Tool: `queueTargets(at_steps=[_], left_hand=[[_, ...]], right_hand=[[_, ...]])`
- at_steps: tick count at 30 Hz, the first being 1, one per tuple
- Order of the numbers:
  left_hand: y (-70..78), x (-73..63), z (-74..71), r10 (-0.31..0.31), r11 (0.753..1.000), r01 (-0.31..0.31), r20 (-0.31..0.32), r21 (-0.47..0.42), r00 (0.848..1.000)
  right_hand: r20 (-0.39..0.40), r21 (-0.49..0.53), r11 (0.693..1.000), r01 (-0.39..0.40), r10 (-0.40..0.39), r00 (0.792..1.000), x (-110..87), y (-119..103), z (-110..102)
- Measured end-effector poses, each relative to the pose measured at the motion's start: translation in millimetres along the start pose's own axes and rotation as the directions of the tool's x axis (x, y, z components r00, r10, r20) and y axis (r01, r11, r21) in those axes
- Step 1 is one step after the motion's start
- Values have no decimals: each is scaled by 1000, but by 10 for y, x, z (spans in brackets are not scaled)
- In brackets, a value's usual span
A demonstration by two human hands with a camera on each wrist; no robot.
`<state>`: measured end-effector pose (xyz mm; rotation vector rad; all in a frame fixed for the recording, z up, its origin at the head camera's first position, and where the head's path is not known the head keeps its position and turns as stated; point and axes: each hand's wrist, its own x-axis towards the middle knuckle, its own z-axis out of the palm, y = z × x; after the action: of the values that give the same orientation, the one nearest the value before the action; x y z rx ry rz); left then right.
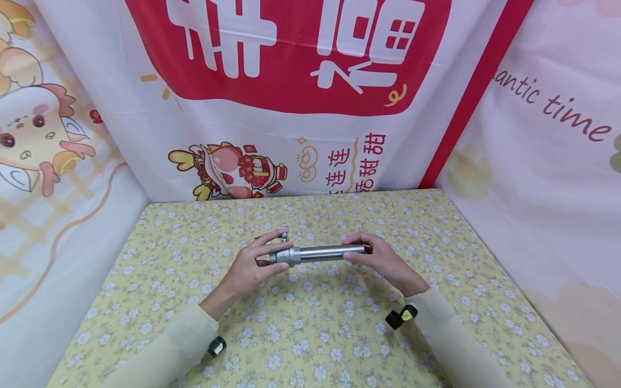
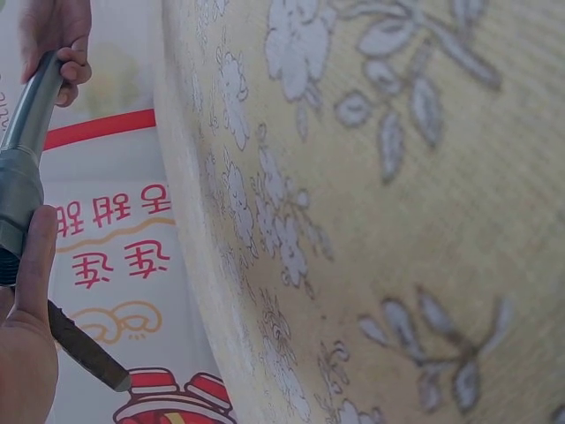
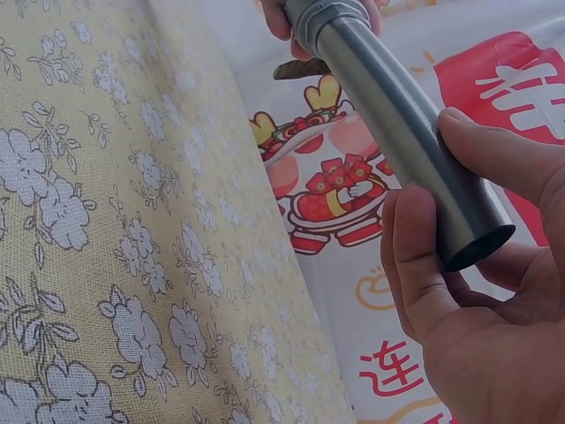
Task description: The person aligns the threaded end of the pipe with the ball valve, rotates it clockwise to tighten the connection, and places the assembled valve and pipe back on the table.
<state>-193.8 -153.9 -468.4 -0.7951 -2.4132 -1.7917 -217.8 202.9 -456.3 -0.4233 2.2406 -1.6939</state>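
Note:
Both hands hold a ball valve with a steel pipe joined to it, lying sideways over the table. My left hand (image 1: 249, 268) grips the grey valve body (image 1: 285, 256) between thumb and fingers. A dark lever (image 2: 88, 349) sticks out from the valve beside that hand. The smooth round pipe (image 1: 320, 253) runs from the valve toward the right. Near its open end, the fingers and thumb of my right hand (image 1: 380, 260) close round it. The right wrist view shows the hollow mouth of the pipe (image 3: 415, 150) facing out past the right fingers.
The table (image 1: 310, 334) has a yellow cloth with white flowers. Behind it hangs a white and red printed curtain (image 1: 301, 124), with printed cloths at left (image 1: 58, 226) and right (image 1: 533, 188). Black wrist straps (image 1: 216, 346) sit by the sleeves.

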Motion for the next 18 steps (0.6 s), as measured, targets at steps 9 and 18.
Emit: queueTargets(at_steps=[9,18], left_hand=[[0,2,5,-3,1000,3,-1,-11,1000],[-14,5,4,7,1000,-7,0,1,1000]], right_hand=[[-4,-5,1000,3,-3,1000,19,-1,-6],[-19,13,1000,-3,3,1000,29,-1,-4]])
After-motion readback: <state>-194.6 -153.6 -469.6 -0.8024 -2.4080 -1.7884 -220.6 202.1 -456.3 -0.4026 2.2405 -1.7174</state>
